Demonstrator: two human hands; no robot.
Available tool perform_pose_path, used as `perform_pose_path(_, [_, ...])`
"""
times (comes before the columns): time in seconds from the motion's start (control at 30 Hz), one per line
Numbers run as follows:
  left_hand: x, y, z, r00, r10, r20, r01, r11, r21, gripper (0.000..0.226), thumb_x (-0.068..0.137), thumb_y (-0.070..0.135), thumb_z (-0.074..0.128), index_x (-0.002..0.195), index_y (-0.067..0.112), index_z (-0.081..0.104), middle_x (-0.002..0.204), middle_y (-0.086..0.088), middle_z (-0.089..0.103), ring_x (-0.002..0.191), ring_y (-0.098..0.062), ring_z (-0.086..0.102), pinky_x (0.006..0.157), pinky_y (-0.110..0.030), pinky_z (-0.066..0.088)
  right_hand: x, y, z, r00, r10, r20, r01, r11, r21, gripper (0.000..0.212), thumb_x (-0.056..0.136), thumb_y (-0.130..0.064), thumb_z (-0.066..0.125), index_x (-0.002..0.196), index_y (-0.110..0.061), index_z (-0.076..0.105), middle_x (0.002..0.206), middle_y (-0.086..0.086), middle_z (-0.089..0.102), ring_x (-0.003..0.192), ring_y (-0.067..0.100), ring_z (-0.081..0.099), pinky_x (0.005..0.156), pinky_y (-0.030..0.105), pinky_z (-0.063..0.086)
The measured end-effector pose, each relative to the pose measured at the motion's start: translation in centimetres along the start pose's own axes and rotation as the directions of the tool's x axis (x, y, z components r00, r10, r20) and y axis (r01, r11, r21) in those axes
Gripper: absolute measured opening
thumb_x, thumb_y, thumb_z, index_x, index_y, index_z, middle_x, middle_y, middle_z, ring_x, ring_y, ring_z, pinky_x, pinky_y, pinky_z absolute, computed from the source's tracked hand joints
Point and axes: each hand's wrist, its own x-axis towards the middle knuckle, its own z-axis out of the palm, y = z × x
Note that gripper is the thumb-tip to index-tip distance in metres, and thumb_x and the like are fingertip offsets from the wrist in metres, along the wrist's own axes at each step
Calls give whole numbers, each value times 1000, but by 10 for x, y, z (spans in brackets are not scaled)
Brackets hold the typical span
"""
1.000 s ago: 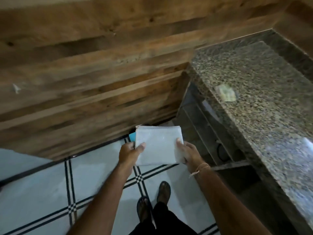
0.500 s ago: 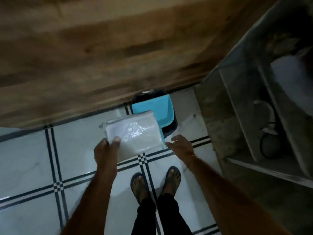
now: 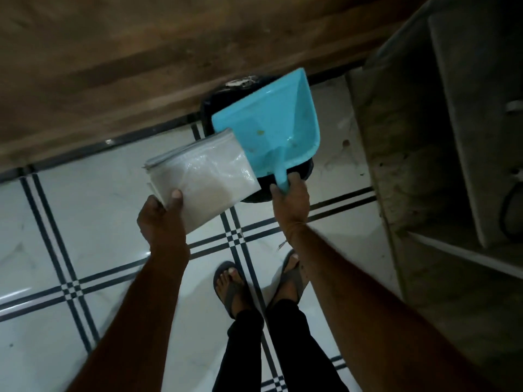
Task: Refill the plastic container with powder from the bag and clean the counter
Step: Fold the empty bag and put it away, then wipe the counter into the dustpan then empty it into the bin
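White tiled floor (image 3: 85,210) lies below a wooden wall (image 3: 141,66). Over it the plastic bag (image 3: 203,176), flat and seemingly near empty, is pinched at one corner by the left hand (image 3: 160,216). The right hand (image 3: 291,199) is curled round the handle of a blue dustpan (image 3: 268,128) lying on a black bin (image 3: 208,108). Refilling looks finished and binning the bag seems next. Whether the wiping is done cannot be told.

No readable text, label, brand or number anywhere in view.
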Motion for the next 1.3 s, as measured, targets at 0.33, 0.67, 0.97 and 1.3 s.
perform_pose_path(0.33, [0, 60, 90, 963, 258, 80, -269, 896, 354, 29, 89, 25, 72, 74, 8, 53, 67, -6, 50, 61, -14, 42, 53, -25, 29, -33, 66, -101, 966, 148, -212, -71, 941, 332, 23, 99, -28, 63, 106, -9, 53, 81, -9, 57, 73, 7, 56, 74, 47, 53])
perform_pose_path(0.67, [-19, 98, 111, 825, 212, 525, -536, 589, 605, 33, 91, 31, 69, 123, 22, 63, 113, -3, 74, 105, -27, 69, 88, -32, 52, -96, 82, -155, 974, 200, -109, -146, 915, 376, 37, 88, -54, 65, 92, -17, 57, 74, 0, 58, 71, 20, 56, 70, 45, 50])
perform_pose_path(0.97, [-226, 247, 63, 497, 280, 821, -867, 197, 458, 60, 89, 46, 69, 141, 19, 52, 135, -14, 60, 124, -35, 53, 99, -49, 46, -232, 24, -298, 934, 357, -17, -304, 818, 489, 43, 82, -66, 65, 88, -23, 63, 69, -7, 62, 63, 13, 57, 64, 40, 50])
perform_pose_path(1.3, [-425, 324, 57, 248, 227, 942, -965, 139, 221, 65, 94, 57, 60, 146, 22, 46, 145, -7, 54, 134, -29, 48, 107, -48, 38, -345, -2, -441, 885, 465, -32, -325, 666, 672, 51, 81, -69, 63, 101, -22, 67, 75, -8, 62, 63, 8, 54, 57, 24, 41])
